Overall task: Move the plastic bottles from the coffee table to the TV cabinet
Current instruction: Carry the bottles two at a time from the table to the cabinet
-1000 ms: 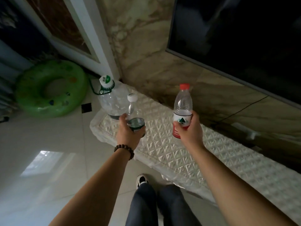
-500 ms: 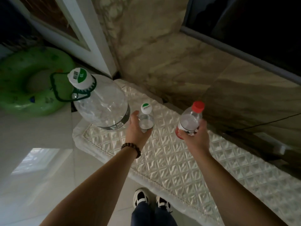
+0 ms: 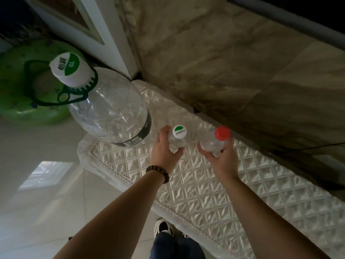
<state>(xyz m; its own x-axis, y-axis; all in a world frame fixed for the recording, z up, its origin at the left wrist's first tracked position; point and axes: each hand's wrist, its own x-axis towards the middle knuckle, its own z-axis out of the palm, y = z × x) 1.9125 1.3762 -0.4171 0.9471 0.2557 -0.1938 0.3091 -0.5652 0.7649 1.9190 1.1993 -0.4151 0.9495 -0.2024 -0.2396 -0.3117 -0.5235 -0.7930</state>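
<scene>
My left hand [image 3: 164, 152] grips a small clear bottle with a white and green cap [image 3: 179, 132], held upright over the TV cabinet. My right hand [image 3: 222, 157] grips a clear bottle with a red cap [image 3: 222, 132] just to its right. Both are seen from above, so their bases are hidden, and I cannot tell whether they touch the cabinet's quilted white cover [image 3: 205, 184]. A large clear 6L jug [image 3: 110, 109] with a white cap and green handle stands at the cabinet's left end, close beside my left hand.
A marble wall [image 3: 224, 71] runs behind the cabinet, with the TV's lower edge [image 3: 280, 17] above. A green swim ring [image 3: 22, 101] lies on the tiled floor [image 3: 46, 184] at left, beside a white door frame [image 3: 104, 30]. My shoes [image 3: 164, 227] stand against the cabinet's front edge.
I have leaned in closer over the cabinet. Both hands have lowered the bottles toward the cover, next to the big jug, and I now see their caps from above.
</scene>
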